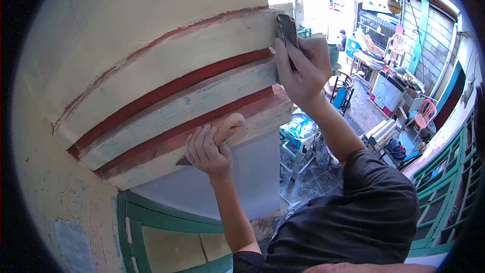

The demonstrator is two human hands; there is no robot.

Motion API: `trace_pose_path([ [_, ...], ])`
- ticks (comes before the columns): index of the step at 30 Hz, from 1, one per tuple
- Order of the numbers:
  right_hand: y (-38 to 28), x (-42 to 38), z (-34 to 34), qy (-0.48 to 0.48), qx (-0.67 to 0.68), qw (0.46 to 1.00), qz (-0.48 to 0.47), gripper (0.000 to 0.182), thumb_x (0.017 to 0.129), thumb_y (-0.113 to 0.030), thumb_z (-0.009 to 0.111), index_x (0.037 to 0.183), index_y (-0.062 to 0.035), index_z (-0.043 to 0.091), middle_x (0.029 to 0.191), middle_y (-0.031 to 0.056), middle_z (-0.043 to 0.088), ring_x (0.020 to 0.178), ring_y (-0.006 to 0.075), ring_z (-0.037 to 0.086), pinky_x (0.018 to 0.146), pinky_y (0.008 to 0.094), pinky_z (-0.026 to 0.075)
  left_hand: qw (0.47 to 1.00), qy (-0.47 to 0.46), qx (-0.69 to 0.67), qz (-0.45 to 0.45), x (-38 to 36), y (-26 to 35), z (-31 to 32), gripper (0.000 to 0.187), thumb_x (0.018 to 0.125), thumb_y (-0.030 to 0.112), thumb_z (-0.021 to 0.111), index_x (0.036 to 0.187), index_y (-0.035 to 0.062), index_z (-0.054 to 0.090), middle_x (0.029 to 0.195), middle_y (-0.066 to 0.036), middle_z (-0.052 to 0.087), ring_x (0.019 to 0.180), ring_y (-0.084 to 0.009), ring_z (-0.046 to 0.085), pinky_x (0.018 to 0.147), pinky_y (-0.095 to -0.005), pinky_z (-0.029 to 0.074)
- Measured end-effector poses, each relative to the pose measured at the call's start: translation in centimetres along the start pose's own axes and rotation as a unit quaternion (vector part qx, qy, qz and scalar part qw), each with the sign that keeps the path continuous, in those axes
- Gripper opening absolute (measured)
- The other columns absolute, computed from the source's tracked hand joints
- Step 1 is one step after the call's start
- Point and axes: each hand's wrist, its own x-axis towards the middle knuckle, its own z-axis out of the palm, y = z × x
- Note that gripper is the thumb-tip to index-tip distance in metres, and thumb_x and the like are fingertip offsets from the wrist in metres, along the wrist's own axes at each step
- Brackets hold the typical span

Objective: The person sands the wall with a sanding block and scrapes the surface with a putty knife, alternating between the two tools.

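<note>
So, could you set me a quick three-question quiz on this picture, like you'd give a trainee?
1. True or false: the left hand is empty.
2. What colour are the recessed bands between the pale strips? A) black B) red C) purple
3. Fill in: the dark sheet is held in the ____ hand.

Key: 1. False; it holds a wooden-handled tool. 2. B. 3. Right.

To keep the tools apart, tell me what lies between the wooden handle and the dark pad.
In the head view, red grooves and a pale, blue-flecked strip lie between the wooden handle and dark pad.
</note>
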Motion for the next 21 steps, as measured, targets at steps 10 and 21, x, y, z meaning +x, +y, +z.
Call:
trace_pose_path([
  [10, 0.1, 0.5, 0.2, 0.03, -0.019, 0.999, -0.036, 0.012, 0.082, -0.008, 0.083, 0.087, 0.0015, 0.079, 0.081, 0.0076, 0.059, 0.064, 0.0152, 0.056, 0.051, 0.0282, 0.042, 1.0, -0.006, 0.002, 0.0, -0.2, 0.0, 0.0, 0.014, 0.105, 0.02, 0.053, 0.107, 0.0129, 0.064, 0.112, -0.003, 0.069, 0.108, -0.0243, 0.067, 0.103, -0.047, 0.049],
  [21, -0.1, 1.0, 0.5, -0.004, -0.037, 0.999, -0.031, 0.008, 0.083, -0.008, 0.084, 0.087, -0.0015, 0.081, 0.075, 0.0066, 0.057, 0.06, 0.0149, 0.053, 0.051, 0.0301, 0.041, 1.0, -0.006, -0.003, -0.005, 0.0, 0.2, -0.3, 0.017, 0.106, 0.025, 0.054, 0.107, 0.0122, 0.065, 0.11, -0.004, 0.07, 0.11, -0.0243, 0.066, 0.103, -0.047, 0.049],
])
